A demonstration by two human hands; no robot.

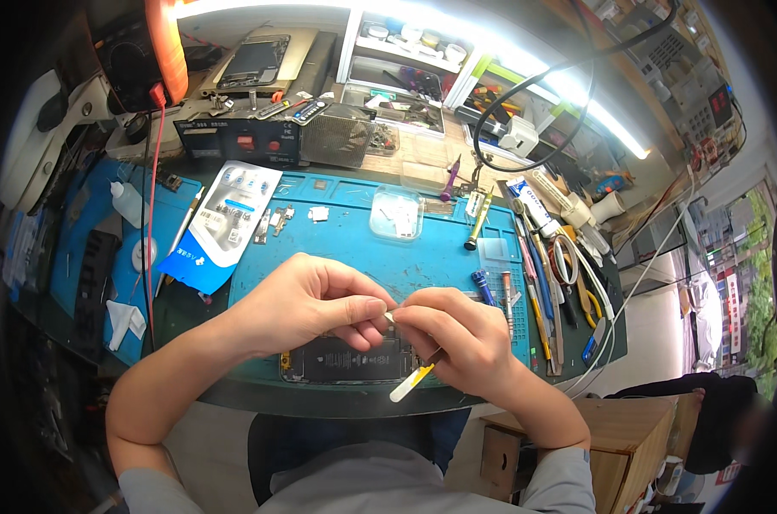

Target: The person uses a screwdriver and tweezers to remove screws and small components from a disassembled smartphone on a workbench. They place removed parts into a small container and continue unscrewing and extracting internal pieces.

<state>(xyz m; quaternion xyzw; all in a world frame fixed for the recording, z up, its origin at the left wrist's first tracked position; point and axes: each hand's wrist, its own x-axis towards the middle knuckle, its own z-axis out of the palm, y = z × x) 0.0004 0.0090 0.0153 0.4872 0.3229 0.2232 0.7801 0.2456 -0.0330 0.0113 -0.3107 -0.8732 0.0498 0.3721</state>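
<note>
My left hand (pixel 320 300) and my right hand (pixel 461 334) meet above the near edge of the blue work mat. Their thumbs and fingertips close together on a tiny whitish piece (pixel 389 317), too small to name. Tucked in my right hand is a slim tool with a yellow and white handle (pixel 412 383); its other end is hidden by the fingers. Directly below lies an opened phone with a black battery (pixel 346 361), partly covered by both hands.
The blue mat (pixel 320 240) carries a clear plastic box (pixel 397 212), small metal parts and a white-and-blue pouch (pixel 221 227). Screwdrivers (pixel 483 287), pliers (pixel 590 304) and other hand tools lie at right. A black box-shaped device (pixel 239 141) stands behind. A red cable (pixel 157 214) hangs at left.
</note>
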